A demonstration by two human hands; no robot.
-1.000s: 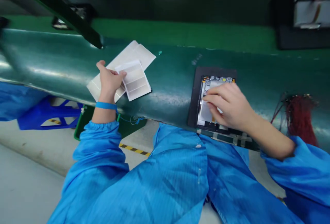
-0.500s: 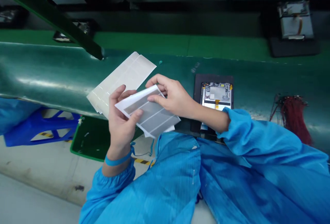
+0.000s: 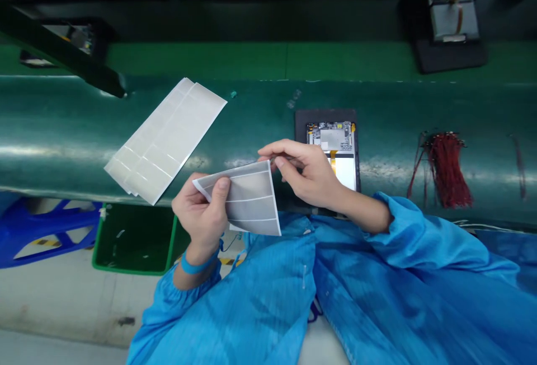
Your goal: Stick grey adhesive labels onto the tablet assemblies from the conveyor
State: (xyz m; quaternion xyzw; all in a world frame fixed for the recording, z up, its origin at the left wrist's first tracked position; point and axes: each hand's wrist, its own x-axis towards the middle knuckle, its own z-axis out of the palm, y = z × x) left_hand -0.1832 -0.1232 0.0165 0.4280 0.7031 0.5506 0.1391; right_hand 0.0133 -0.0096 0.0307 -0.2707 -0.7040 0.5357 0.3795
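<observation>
My left hand (image 3: 203, 205) grips a folded sheet of grey stickers (image 3: 251, 197), thumb on top and fingers underneath. White lines divide the sheet into strips. At the sheet's upper right corner is my right hand (image 3: 308, 172), thumb and fingers pinched together. Something thin and greyish seems to lie between those fingertips, too small to make out. Partly behind the right hand, an opened tablet (image 3: 335, 138) with a bare circuit board and orange tape rests on a black pad (image 3: 301, 121). More pale sticker sheets (image 3: 168, 135) lie overlapping to the left on the green bench.
A bundle of dark red wires (image 3: 448, 169) lies at the right of the bench (image 3: 255, 107). Below the bench's left edge are a green bin (image 3: 134, 242) and a blue stool (image 3: 50, 230). Another opened device (image 3: 453, 15) sits at the back right. A dark post (image 3: 75, 57) slants in from the left.
My right hand has moved from the sheet's top face to its upper right corner, fingers now pinched. The sheet has turned and tilted in my left hand. The view has shifted to the right.
</observation>
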